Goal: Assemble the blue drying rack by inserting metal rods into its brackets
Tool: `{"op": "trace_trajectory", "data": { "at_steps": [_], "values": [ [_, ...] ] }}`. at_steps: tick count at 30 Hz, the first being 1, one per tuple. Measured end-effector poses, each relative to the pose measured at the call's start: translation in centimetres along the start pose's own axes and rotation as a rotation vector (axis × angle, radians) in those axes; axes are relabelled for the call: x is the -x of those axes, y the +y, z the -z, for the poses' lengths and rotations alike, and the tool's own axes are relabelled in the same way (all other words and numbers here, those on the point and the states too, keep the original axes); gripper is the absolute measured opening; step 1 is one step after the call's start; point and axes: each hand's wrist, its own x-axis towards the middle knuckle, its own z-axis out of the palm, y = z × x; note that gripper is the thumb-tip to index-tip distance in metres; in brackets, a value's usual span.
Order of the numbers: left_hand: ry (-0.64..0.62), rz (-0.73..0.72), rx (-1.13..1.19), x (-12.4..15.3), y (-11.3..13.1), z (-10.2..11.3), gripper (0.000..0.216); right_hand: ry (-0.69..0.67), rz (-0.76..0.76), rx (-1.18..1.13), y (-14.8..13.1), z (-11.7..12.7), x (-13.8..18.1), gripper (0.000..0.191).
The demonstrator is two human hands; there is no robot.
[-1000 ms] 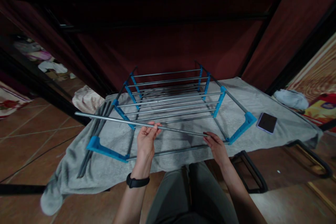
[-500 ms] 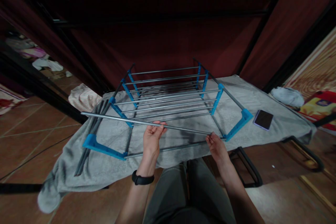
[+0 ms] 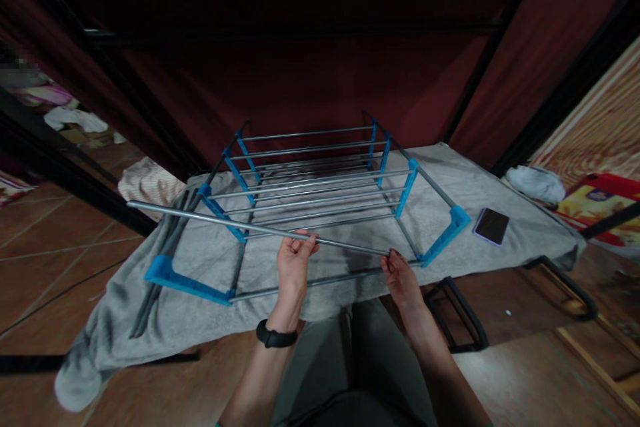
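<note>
A long grey metal tube [image 3: 215,219] slants across the front of a rack, its left end higher than its right. My left hand [image 3: 293,263] pinches the tube near its middle between thumb and fingers. At the tube's right end, the fingers of my right hand [image 3: 400,275] close around the tip. Beneath and behind it stands a rack of grey rods joined by blue plastic brackets [image 3: 409,188]. At its front corners sit a left blue bracket [image 3: 187,283] and a right blue bracket [image 3: 443,235], with a lower rod [image 3: 270,292] running between them near my wrists.
The rack rests on a grey blanket [image 3: 440,177]. Several loose tubes [image 3: 150,310] lie at its left side. A phone [image 3: 491,226] lies to the right. Black metal loops [image 3: 457,317] jut out at the front right. A dark red panel [image 3: 310,87] closes off the back.
The tube has shifted left relative to the rack, with its left end now further out and both hands still on it. The whole view has also turned slightly.
</note>
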Motion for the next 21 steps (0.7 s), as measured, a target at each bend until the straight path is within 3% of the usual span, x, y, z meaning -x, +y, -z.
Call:
{"op": "trace_trajectory", "data": {
  "at_steps": [4, 11, 17, 21],
  "values": [
    [0.010, -0.037, -0.020, -0.2, 0.0, -0.4, 0.040, -0.005, 0.012, 0.027, 0.4, 0.1, -0.3, 0.019],
    [-0.094, 0.014, 0.010, -0.5, -0.6, -1.2, 0.044, 0.018, -0.025, 0.047, 1.1, 0.1, -0.6, 0.024],
    [-0.055, -0.006, -0.014, -0.7, -1.5, -1.4, 0.040, 0.009, -0.069, 0.011, 1.3, -0.2, -0.8, 0.024],
    [-0.020, -0.025, -0.039, -1.0, -2.3, -1.6, 0.037, -0.004, -0.010, 0.002, 1.4, -0.5, -1.1, 0.022]
  ]
}}
